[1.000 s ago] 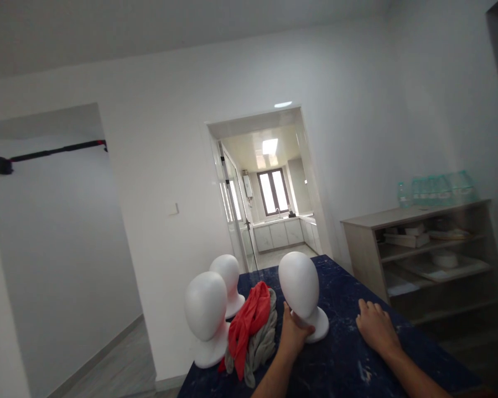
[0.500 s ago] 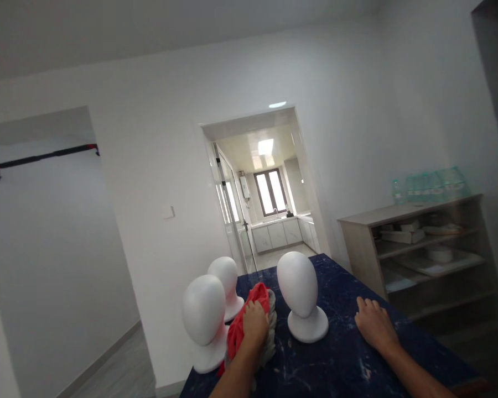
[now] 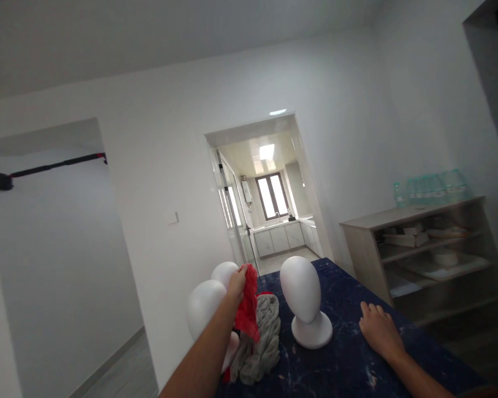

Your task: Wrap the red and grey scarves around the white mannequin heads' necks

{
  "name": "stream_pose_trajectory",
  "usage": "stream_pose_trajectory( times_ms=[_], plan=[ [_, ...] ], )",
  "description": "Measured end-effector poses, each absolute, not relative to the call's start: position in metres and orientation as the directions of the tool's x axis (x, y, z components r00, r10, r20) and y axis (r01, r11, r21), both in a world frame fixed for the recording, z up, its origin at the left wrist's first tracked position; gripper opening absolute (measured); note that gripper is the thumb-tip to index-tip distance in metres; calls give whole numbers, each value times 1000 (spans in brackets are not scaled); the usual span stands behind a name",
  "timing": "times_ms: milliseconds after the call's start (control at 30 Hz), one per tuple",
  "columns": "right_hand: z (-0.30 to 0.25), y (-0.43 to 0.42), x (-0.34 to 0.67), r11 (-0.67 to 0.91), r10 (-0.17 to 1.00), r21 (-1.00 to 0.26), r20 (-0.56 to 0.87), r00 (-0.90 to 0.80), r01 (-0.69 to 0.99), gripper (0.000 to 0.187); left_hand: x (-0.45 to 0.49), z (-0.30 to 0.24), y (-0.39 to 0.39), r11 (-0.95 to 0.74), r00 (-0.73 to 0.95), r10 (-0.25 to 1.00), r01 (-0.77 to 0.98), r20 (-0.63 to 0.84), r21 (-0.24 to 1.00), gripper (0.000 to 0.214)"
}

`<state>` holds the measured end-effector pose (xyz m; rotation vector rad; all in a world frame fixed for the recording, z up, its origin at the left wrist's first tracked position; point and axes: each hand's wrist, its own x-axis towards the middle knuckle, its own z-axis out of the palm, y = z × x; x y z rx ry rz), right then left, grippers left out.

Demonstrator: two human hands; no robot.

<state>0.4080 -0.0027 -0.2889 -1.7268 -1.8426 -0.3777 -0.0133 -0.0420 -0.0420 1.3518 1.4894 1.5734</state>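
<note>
"Red cloth [image 3: 249, 309]: where is it?"

"Up in the left hand [image 3: 236, 284], hanging above the dark blue table [image 3: 340, 301], in front of the far white dummy head [image 3: 224, 270]."

"How is that arm set?"

"It slants in from the bottom edge, reaching forward and away, wrist raised. Thumb and fingers are pinched together on the cloth's top, and the rest drops below them."

"And the right hand [image 3: 379, 327]?"

"Low by the table's right side, back upward, forearm running off the lower right. The fingers are loosely bent; the palm faces away, so I can't tell whether they close on anything."

"Any writing?"

"The bottles [image 3: 435, 189] on the cabinet [image 3: 369, 218] have pale patches like labels, too small and blurred to read."

"What's covered?"

"The left forearm hides much of the near dummy head [image 3: 205, 304]. The gray cloth [image 3: 266, 334] is partly behind the red one. Bits of red show around it; I can't tell if they're one piece. The right-hand dummy head [image 3: 301, 290] stands upright in plain sight."
</note>
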Motion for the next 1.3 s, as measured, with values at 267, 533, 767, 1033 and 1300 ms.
stream_pose_trajectory(
  times_ms=[267, 533, 767, 1033, 1300],
  plan=[
    [-290, 9, 420, 271, 728, -416, 679, 98, 868, 19, -10, 66, -102, -355, 25, 935, 95, 354, 930, 46],
    [-198, -60, 394, 475, 667, -785, 616, 419, 399, 33, 2, 103, -167, -294, 165, 944, 28, 286, 955, 36],
    [-82, -149, 303, 664, 744, -747, 665, -66, -37, 51, 43, 112, -198, -254, 455, 877, 164, 155, 953, 40],
    [-10, -154, 260, 630, 692, -735, 677, -250, -250, 52, 88, 127, -215, -434, 568, 817, 493, 99, 754, 44],
    [31, -160, 306, 543, 771, -832, 548, -325, -117, 32, 95, 142, -216, -553, 507, 723, 832, 470, -47, 10]
  ],
)
